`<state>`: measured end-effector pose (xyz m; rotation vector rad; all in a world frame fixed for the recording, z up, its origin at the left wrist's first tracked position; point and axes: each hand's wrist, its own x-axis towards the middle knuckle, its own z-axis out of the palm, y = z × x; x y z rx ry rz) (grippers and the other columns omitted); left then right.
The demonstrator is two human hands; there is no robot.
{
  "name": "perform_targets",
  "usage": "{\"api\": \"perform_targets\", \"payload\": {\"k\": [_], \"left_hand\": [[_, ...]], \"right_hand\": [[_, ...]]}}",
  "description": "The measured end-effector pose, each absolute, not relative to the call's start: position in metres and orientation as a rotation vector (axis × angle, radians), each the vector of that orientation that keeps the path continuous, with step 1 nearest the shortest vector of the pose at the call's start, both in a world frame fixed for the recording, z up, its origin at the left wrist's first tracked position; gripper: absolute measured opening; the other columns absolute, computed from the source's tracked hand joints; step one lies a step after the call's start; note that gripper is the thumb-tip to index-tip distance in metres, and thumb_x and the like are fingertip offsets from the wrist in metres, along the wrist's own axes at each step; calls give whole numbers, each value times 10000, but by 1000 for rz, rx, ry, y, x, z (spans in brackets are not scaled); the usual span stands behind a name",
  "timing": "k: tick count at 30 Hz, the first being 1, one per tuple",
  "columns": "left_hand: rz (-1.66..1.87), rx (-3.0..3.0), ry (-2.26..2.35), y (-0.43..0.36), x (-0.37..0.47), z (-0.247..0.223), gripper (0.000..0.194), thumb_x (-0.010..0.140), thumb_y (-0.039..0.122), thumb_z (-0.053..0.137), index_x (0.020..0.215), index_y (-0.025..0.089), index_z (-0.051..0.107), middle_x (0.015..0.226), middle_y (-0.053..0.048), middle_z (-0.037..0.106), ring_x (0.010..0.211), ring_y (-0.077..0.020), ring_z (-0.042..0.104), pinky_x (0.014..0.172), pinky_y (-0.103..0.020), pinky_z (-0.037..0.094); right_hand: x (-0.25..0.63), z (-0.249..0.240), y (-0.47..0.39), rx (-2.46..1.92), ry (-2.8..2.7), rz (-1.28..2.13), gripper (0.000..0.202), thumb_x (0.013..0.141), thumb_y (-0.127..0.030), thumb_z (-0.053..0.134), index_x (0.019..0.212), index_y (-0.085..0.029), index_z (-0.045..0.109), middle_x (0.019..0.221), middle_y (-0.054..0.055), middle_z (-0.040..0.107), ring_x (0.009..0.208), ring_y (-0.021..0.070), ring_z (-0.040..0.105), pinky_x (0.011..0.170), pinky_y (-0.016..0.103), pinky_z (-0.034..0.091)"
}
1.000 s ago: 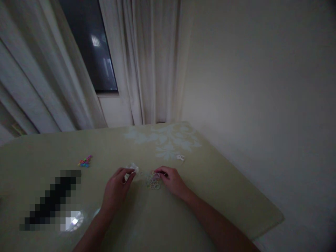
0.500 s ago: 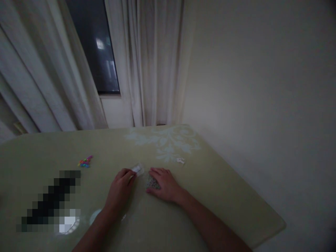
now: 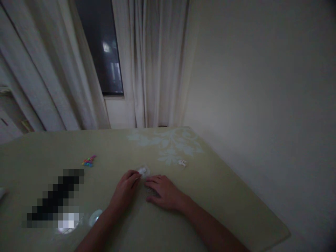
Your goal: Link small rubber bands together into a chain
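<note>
My left hand point(image 3: 125, 187) pinches the near edge of a small clear plastic bag point(image 3: 144, 170) with a white label in it. To its right, my right hand point(image 3: 168, 194) lies low over the table, thumb and fingers curved around a cluster of small grey metal pieces point(image 3: 151, 191). Part of that cluster is hidden under the palm, and I cannot tell whether it is bagged. The bag lies just beyond the right fingertips.
On the table point(image 3: 141, 224) are a small white item point(image 3: 182, 163) at the right and a heap of bright coloured pieces point(image 3: 89, 161) at the left. A pale round disc point(image 3: 95, 217) lies beside my left forearm. A blurred-out dark object point(image 3: 56, 196) lies farther left.
The view has shifted slightly. My right hand has moved a little nearer to me and covers more of the metal pieces. My left hand still pinches the bag.
</note>
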<state>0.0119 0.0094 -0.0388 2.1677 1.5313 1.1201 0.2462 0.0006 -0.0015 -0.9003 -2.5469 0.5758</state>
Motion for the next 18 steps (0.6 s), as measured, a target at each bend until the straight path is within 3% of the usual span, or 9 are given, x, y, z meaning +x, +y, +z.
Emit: {"api": "perform_targets", "payload": {"k": [4, 9, 14, 18], "left_hand": [[1082, 2177, 1406, 7, 13, -39, 268, 990, 322, 522, 1051, 222, 763, 1093, -104, 717, 1010, -247, 701, 929, -363, 561], [1005, 2222, 1344, -2, 19, -30, 219, 982, 316, 552, 999, 240, 757, 1086, -85, 709, 981, -226, 705, 892, -328, 558], [806, 2187, 1378, -10, 18, -19, 185, 950, 270, 567, 939, 238, 749, 952, -51, 717, 753, -181, 705, 703, -262, 533], [711, 2165, 1345, -17, 24, -15, 217, 841, 261, 715, 1046, 277, 785, 1114, -75, 742, 930, -242, 732, 812, -296, 557]], "right_hand": [[265, 11, -5, -843, -2515, 744, 595, 932, -368, 756, 1486, -259, 569, 1494, 99, 582, 1357, 269, 530, 1171, 396, 370], [285, 14, -2, -1012, -2384, 710, 695, 799, -416, 881, 1423, -247, 626, 1387, 125, 622, 1299, 299, 547, 1132, 420, 420], [277, 3, 0, -1038, -2419, 699, 373, 911, -361, 792, 1250, -223, 724, 1159, 95, 670, 1100, 250, 635, 978, 341, 511], [264, -3, -4, -1000, -2423, 685, 187, 979, -262, 706, 1158, -229, 750, 1107, 70, 688, 1036, 219, 656, 927, 302, 516]]}}
